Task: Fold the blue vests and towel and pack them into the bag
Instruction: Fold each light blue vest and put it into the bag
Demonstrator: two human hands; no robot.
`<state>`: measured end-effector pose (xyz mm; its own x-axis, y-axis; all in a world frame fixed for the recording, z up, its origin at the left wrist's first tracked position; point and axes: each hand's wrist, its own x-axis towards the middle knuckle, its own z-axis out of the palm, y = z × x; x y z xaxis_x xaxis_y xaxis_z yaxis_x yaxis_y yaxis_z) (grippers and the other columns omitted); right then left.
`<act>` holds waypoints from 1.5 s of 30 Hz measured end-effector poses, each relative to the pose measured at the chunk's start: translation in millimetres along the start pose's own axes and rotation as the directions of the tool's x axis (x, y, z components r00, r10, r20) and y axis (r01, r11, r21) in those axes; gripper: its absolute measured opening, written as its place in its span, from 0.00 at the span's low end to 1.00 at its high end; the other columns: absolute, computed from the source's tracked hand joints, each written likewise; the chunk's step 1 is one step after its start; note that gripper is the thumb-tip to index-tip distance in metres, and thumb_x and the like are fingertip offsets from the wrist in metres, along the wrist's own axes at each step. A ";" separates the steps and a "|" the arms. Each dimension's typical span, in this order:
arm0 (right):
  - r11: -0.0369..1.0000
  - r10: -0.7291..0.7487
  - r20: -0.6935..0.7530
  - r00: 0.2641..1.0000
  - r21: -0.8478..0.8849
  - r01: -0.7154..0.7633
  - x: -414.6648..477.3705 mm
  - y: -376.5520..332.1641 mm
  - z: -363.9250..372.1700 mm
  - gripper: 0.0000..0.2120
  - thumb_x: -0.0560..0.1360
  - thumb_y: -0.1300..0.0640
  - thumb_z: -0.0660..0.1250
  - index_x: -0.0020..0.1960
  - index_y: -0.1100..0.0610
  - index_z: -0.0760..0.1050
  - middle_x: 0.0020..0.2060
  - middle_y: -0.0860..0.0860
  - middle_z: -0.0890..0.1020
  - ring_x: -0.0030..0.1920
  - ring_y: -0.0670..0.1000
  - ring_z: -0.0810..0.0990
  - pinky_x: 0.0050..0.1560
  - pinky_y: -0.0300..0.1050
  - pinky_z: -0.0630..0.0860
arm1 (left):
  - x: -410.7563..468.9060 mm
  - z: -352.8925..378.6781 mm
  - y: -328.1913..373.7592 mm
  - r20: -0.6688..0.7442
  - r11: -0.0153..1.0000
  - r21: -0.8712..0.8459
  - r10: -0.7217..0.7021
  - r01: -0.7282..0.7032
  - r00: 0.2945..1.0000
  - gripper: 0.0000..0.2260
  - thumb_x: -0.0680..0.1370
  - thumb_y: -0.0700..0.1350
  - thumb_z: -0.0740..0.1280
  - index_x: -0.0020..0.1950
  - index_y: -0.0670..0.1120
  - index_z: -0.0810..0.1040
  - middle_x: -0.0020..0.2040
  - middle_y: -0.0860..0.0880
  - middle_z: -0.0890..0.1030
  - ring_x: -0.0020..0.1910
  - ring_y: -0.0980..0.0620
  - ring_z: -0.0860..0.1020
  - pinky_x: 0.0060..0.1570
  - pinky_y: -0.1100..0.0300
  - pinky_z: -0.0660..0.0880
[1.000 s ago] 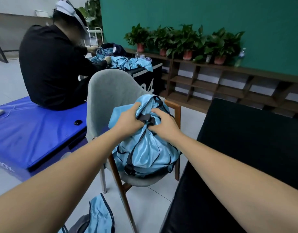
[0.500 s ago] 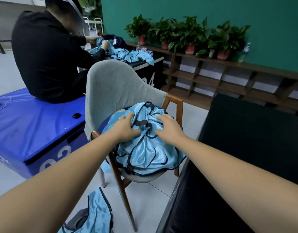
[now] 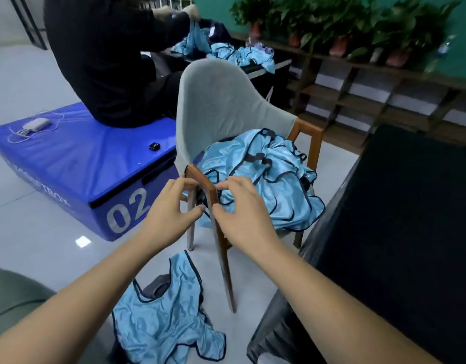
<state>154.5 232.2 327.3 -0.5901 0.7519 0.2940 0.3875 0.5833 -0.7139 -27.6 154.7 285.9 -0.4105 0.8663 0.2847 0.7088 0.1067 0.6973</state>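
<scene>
Left hand and right hand hover half-curled, empty, before crumpled satin vests on chair.

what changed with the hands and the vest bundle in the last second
Both hands let go: the left hand and right hand pulled back toward the person, now open and empty. The bundle of blue vests slumped and spread across the chair seat. The vest on the floor stayed put.

Soft, even indoor light fills the room. A small bright glare patch sits on the floor. Plants and edges look smeared, wide-angle bent.
</scene>
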 end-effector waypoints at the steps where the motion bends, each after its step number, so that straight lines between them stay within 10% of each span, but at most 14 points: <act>1: 1.000 0.002 0.016 1.000 0.023 -0.002 -12.1 0.3 15.8 0.16 0.77 0.58 0.71 0.65 0.52 0.79 0.64 0.43 0.73 0.60 0.42 0.75 0.62 0.35 0.71 | -12.8 3.2 -14.5 0.013 1.000 0.002 -0.030 0.030 0.999 0.21 0.78 0.51 0.76 0.68 0.58 0.73 0.61 0.59 0.74 0.57 0.62 0.76 0.52 0.62 0.73; 11: 0.939 0.331 0.330 0.884 -0.022 -0.344 -132.2 106.7 172.0 0.22 0.78 0.52 0.72 0.71 0.47 0.74 0.66 0.44 0.75 0.64 0.47 0.77 0.62 0.41 0.74 | -118.5 70.6 -170.2 0.317 0.926 0.100 -0.377 0.364 0.870 0.28 0.73 0.47 0.80 0.68 0.58 0.72 0.63 0.51 0.74 0.53 0.56 0.79 0.51 0.64 0.74; 26: 0.809 0.562 0.472 0.679 -0.142 -0.571 -242.3 265.4 279.4 0.33 0.71 0.52 0.77 0.74 0.43 0.72 0.61 0.45 0.74 0.63 0.47 0.76 0.62 0.42 0.75 | -146.0 176.1 -336.4 0.439 0.775 0.400 -0.631 0.490 0.639 0.44 0.70 0.51 0.82 0.81 0.53 0.63 0.74 0.43 0.67 0.66 0.39 0.75 0.59 0.52 0.73; 35: 0.794 0.580 0.457 0.674 -0.131 -0.594 -276.8 293.2 282.3 0.38 0.71 0.56 0.76 0.78 0.43 0.69 0.67 0.42 0.71 0.65 0.37 0.70 0.60 0.21 0.62 | -174.2 228.4 -395.8 0.418 0.622 0.635 -0.776 0.459 0.473 0.62 0.64 0.56 0.85 0.83 0.68 0.42 0.85 0.51 0.34 0.84 0.34 0.39 0.73 0.23 0.61; 45: 0.810 0.567 0.411 0.714 -0.123 -0.573 -254.8 274.6 261.9 0.32 0.75 0.56 0.75 0.77 0.46 0.71 0.63 0.41 0.69 0.62 0.40 0.72 0.61 0.31 0.66 | -177.2 237.8 -389.7 0.431 0.689 0.612 -0.703 0.389 0.566 0.40 0.69 0.50 0.81 0.77 0.56 0.67 0.72 0.39 0.66 0.61 0.30 0.76 0.59 0.41 0.79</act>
<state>225.8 120.2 -110.2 -0.4929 0.7409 -0.4562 0.7391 0.0797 -0.6689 -94.6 75.7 -192.7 -0.4835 0.6258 -0.6120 0.6793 0.7092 0.1886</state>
